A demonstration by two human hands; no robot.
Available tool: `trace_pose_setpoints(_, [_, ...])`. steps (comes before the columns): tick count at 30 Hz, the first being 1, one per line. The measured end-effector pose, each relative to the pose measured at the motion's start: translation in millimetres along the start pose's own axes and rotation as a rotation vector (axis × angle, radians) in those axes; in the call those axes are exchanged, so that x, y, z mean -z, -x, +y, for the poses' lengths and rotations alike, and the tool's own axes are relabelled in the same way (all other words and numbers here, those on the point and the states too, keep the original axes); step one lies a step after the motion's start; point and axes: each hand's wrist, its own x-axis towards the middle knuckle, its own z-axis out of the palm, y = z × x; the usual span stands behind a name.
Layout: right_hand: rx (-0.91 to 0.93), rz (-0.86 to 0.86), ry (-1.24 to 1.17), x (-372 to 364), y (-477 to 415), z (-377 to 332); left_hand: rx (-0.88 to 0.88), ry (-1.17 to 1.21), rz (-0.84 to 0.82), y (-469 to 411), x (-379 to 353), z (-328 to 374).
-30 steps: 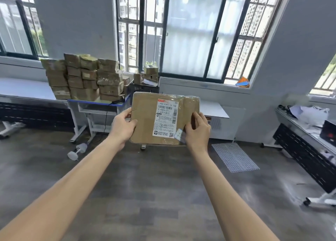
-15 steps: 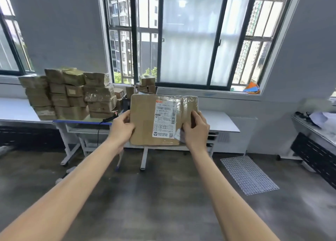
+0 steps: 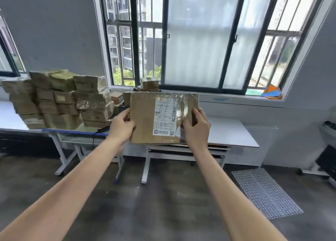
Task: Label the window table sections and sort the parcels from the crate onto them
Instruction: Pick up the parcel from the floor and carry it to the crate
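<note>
While left hand (image 3: 121, 126) and right hand (image 3: 197, 129) grip a parcel (image 3: 143, 117), window table (image 3: 231, 133) behind, parcel stacks (image 3: 60, 102) left.

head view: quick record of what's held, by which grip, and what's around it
held: parcel, flat, brown, off the tables
label: white, faces the camera
left grip: holds the parcel's left edge
right grip: holds the right edge, beside the label's lower corner
stack: brown parcels piled on the left table
table: white top, behind the parcel
sill: small box by the window
floor: mesh mat, to the right
</note>
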Motion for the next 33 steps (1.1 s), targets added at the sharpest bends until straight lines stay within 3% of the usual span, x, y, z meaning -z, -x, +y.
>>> trace_pose_setpoints(17, [0.007,-0.010,0.054,-216.2,-224.2,34.6,-0.006,0.067,-0.009,-314.0,-16.7,-46.5])
trace_pose_setpoints(33, [-0.002,-0.115,0.062,-332.4,-461.8,143.7,0.102,-0.019,0.083,-545.6,-134.2,-81.5])
